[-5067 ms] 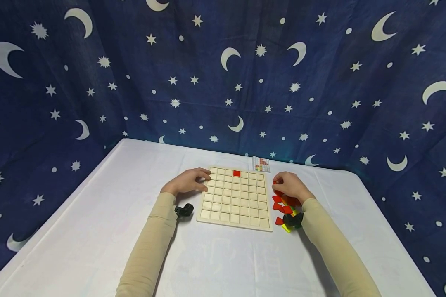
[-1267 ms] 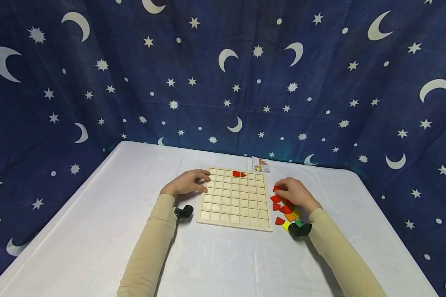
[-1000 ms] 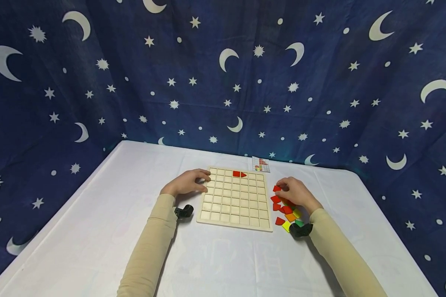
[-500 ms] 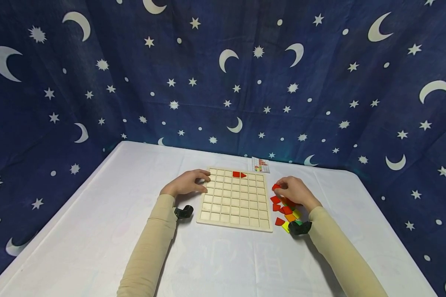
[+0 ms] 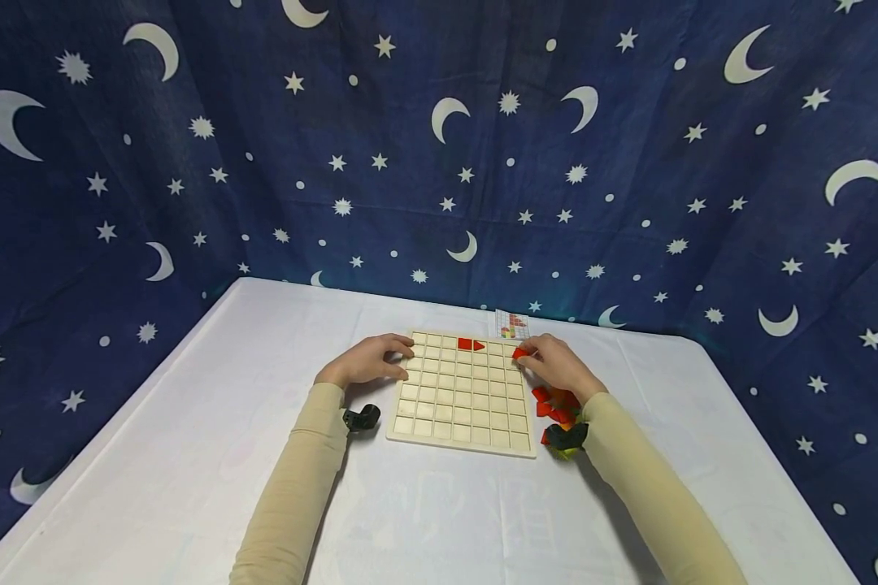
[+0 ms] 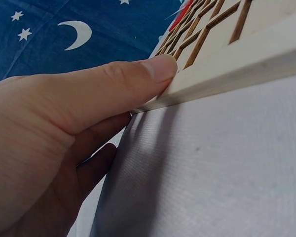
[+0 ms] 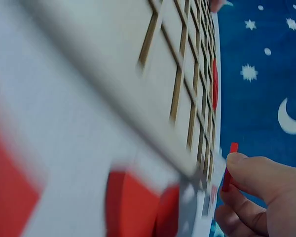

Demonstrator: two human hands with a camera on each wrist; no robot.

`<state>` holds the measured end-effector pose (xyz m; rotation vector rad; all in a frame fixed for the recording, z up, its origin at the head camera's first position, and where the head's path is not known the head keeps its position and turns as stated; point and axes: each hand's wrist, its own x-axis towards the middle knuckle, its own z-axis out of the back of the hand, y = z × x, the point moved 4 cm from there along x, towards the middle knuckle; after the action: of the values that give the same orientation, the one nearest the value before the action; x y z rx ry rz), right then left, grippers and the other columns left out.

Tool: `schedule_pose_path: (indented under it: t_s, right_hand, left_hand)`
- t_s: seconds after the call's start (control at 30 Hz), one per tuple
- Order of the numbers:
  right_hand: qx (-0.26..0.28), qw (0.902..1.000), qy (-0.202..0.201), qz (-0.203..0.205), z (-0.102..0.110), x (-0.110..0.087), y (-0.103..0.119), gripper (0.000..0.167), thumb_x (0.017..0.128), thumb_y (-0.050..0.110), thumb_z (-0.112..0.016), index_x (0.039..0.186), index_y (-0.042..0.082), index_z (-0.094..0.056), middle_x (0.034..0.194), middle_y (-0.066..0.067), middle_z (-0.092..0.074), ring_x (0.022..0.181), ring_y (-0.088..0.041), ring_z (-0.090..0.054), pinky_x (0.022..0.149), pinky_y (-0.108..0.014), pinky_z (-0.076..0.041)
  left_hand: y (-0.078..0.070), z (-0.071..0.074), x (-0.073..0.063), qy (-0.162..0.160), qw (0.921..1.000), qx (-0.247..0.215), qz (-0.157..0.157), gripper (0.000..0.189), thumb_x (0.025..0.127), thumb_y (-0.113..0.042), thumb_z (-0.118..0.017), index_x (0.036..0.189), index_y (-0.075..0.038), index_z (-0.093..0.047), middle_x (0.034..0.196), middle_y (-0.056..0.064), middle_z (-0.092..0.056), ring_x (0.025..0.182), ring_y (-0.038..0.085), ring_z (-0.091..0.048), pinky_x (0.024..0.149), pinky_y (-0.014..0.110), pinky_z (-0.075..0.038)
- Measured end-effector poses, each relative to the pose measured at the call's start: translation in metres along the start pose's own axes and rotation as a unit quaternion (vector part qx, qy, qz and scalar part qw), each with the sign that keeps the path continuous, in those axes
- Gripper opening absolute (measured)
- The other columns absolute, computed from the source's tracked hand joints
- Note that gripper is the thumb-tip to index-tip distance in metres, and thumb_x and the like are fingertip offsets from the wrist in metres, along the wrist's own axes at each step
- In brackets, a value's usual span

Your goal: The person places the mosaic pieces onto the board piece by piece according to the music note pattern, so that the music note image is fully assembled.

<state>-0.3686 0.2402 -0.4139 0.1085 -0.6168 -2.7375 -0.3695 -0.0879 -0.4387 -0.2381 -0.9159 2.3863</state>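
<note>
My left hand [image 5: 364,360] rests at the left edge of a pale wooden grid board [image 5: 445,392], its fingers spread. In the left wrist view the thumb [image 6: 160,69] touches the board's rim. Between thumb and fingers, my right hand [image 5: 559,366] pinches a small red tile [image 5: 519,354] at the board's upper right edge. The right wrist view shows this tile [image 7: 230,168] edge-on. In the top row lie a red square tile [image 5: 465,344] and, touching its right side, a red pointed tile [image 5: 479,346].
Right of the board lies a pile of loose tiles [image 5: 543,405], red, yellow, orange and green, partly hidden under the right wrist and its black camera [image 5: 567,436]. A printed pattern card [image 5: 510,324] lies behind the board. A dark starry curtain [image 5: 439,162] stands behind the white table [image 5: 424,520].
A red pointed tile was placed beside the red square. My right hand then took another red tile from the pile and moved left and away to the board's edge. The left hand stayed.
</note>
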Motion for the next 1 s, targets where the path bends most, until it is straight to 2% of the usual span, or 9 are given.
schedule_pose_path:
  t_s: [0.2, 0.37, 0.47, 0.67, 1.0]
  right_hand:
    - [0.015, 0.9994, 0.009, 0.03, -0.012, 0.016, 0.027, 0.032, 0.094, 0.02, -0.066, 0.12, 0.002, -0.067, 0.112, -0.013, -0.067, 0.102, -0.028, -0.061, 0.093, -0.047, -0.051]
    - [0.008, 0.9969, 0.015, 0.077, -0.021, 0.026, 0.05, 0.03, 0.094, 0.017, -0.066, 0.119, 0.0, -0.067, 0.114, -0.014, -0.065, 0.106, -0.03, -0.059, 0.094, -0.047, -0.05]
    - [0.004, 0.9958, 0.013, 0.091, -0.026, 0.031, 0.06, 0.03, 0.094, 0.017, -0.066, 0.119, 0.0, -0.067, 0.113, -0.014, -0.064, 0.105, -0.03, -0.058, 0.093, -0.045, -0.05]
    - [-0.003, 0.9956, 0.012, 0.093, -0.032, 0.036, 0.072, 0.031, 0.093, 0.017, -0.068, 0.119, 0.0, -0.066, 0.11, -0.013, -0.064, 0.104, -0.028, -0.058, 0.095, -0.044, -0.048]
    - [-0.003, 0.9969, 0.017, 0.077, -0.039, 0.039, 0.071, 0.024, 0.092, 0.015, -0.068, 0.113, 0.003, -0.069, 0.103, -0.008, -0.064, 0.097, -0.022, -0.062, 0.087, -0.037, -0.054]
  left_hand:
    - [0.001, 0.0, 0.001, 0.001, 1.0, 0.005, 0.001, 0.044, 0.084, -0.023, -0.078, 0.123, -0.007, -0.067, 0.147, 0.008, -0.048, 0.141, 0.029, -0.035, 0.117, 0.043, -0.027]
    - [-0.001, 0.001, 0.001, 0.003, 1.0, 0.009, 0.002, 0.044, 0.084, -0.023, -0.077, 0.123, -0.007, -0.066, 0.147, 0.008, -0.047, 0.141, 0.029, -0.034, 0.117, 0.043, -0.027]
    - [0.0, 0.001, 0.0, 0.003, 0.9999, 0.012, 0.003, 0.044, 0.084, -0.024, -0.077, 0.123, -0.006, -0.067, 0.147, 0.008, -0.047, 0.142, 0.029, -0.034, 0.117, 0.043, -0.026]
    - [-0.001, 0.001, 0.0, 0.003, 1.0, 0.009, 0.002, 0.043, 0.085, -0.022, -0.077, 0.123, -0.006, -0.067, 0.147, 0.01, -0.047, 0.141, 0.03, -0.034, 0.117, 0.044, -0.027]
    - [-0.002, 0.001, 0.0, -0.001, 1.0, 0.009, -0.004, 0.04, 0.084, -0.021, -0.078, 0.12, -0.005, -0.068, 0.146, 0.011, -0.048, 0.14, 0.031, -0.036, 0.117, 0.043, -0.027]
